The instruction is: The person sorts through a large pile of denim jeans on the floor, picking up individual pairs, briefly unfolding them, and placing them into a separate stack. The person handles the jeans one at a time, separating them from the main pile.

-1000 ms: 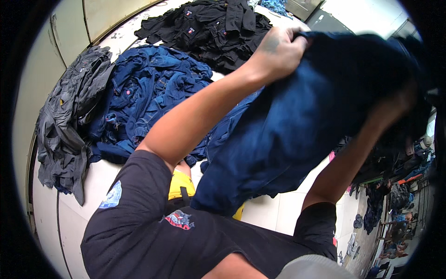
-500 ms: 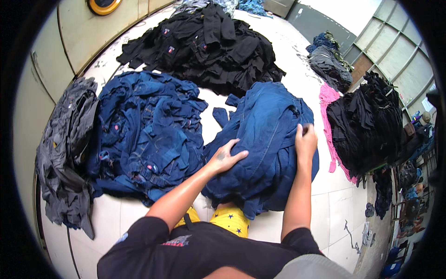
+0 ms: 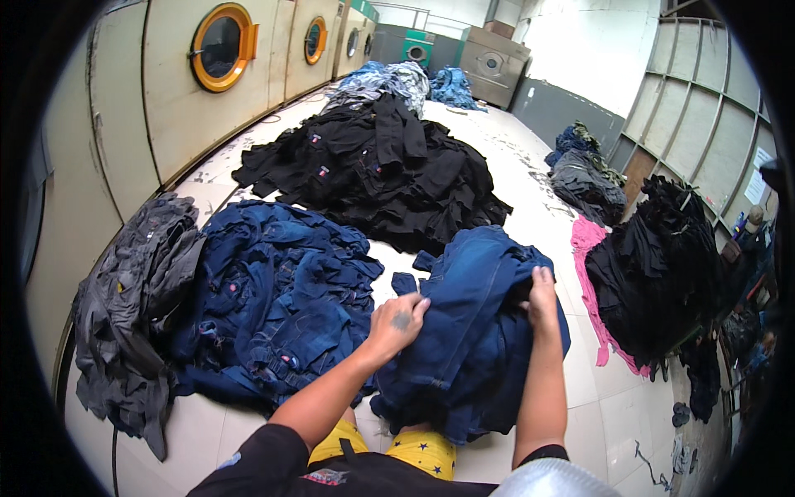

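In front of me a blue denim garment (image 3: 460, 319) lies spread over the top of a denim pile (image 3: 489, 406). At its left edge, my left hand (image 3: 397, 325) is closed on the cloth, knuckles up. My right hand (image 3: 542, 300) grips the cloth at the right side, thumb toward the middle and fingers pointing up. Folds hide part of both grips. To the left spreads a wider heap of blue denim clothes (image 3: 281, 290), with small tags showing on some pieces.
Grey clothes (image 3: 137, 298) lie at the far left, below machines with orange round doors (image 3: 224, 48). A large black clothes heap (image 3: 389, 178) lies ahead. On the right stand a black stack (image 3: 654, 265) and a pink cloth (image 3: 590, 273). Pale tiles (image 3: 584, 431) cover the floor.
The view has tipped up, showing more machines at the back. My left hand has gone from resting open on the denim to gripping its left edge; the garment's upper layer has shifted.
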Motion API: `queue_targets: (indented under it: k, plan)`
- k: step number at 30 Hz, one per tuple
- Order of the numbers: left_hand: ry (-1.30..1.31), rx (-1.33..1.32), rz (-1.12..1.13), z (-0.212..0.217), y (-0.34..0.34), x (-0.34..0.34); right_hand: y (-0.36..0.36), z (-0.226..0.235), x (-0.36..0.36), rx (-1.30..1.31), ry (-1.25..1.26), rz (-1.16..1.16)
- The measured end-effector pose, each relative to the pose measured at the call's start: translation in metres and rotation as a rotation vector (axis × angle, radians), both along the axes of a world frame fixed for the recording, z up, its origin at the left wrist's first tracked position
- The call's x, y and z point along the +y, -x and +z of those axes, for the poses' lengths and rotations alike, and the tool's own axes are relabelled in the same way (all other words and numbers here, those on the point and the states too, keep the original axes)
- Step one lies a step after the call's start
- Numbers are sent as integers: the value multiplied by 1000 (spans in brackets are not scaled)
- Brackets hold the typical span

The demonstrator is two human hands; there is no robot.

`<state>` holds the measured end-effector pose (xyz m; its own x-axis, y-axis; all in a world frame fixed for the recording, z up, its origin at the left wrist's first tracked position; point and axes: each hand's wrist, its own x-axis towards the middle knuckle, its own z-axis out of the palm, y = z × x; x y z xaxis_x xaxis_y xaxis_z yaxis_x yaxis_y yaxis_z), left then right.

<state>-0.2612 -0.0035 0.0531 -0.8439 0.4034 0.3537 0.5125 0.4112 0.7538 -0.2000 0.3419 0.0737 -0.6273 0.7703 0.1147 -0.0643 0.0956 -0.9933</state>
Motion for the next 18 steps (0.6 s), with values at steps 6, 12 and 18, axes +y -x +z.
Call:
queue_targets:
  k: [6,12,18]
  plan:
    - [-356,-305,-205,38,12,12,-28,90,90,142,419,193]
    - [-260,-443,-72,-114,-10,-41,-101,67,113,-180,141,311]
    - [-25,-248,765,-292,-50,-189,-104,-20,41,-185,154,484]
